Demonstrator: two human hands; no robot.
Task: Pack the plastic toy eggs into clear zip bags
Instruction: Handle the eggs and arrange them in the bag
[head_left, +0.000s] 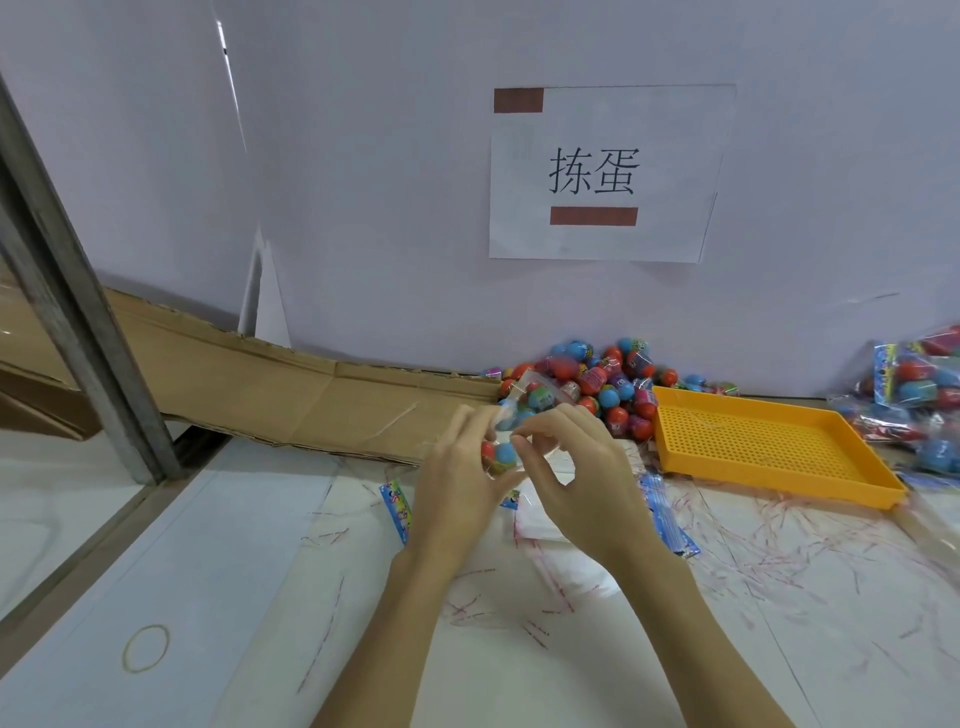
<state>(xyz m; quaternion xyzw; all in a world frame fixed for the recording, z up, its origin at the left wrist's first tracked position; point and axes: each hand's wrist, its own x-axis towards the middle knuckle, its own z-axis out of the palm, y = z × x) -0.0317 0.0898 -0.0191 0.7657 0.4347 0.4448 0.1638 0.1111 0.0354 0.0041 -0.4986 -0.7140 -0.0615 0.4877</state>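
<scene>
**Clear plastic, held up and half-filled: getting the eggs in cleanly**

Rubber first: a loose rubber band (146, 648) lies on the white table (234, 571) at the near left, well apart from the work, and a strip of flattened cardboard (291, 395) runs along the back wall.

Moving right, the left hand (457, 486) is raised above the table with its fingers curled round the lower part of a clear zip bag (511, 415); a red and blue egg (501, 454) shows through the plastic against its fingertips. The right hand (576, 483) meets it, thumb and forefinger pinching at the bag just beside that egg. Whether it is pinching the mouth or the side of the bag cannot be told through the glare. The bag's upper part stands tilted away in front of the loose egg pile (608, 384) by the wall.

Judging from this, the step is seating eggs and readying the bag for closing. It would go best if the left hand cradles the weight from below while the right settles the eggs down, clear of the zip track, so nothing jams the seal. The film looks slippery, so a firm pinch matters.

Further right sit an orange mesh tray (769, 441), and filled bags (919, 395) at the far edge.
</scene>
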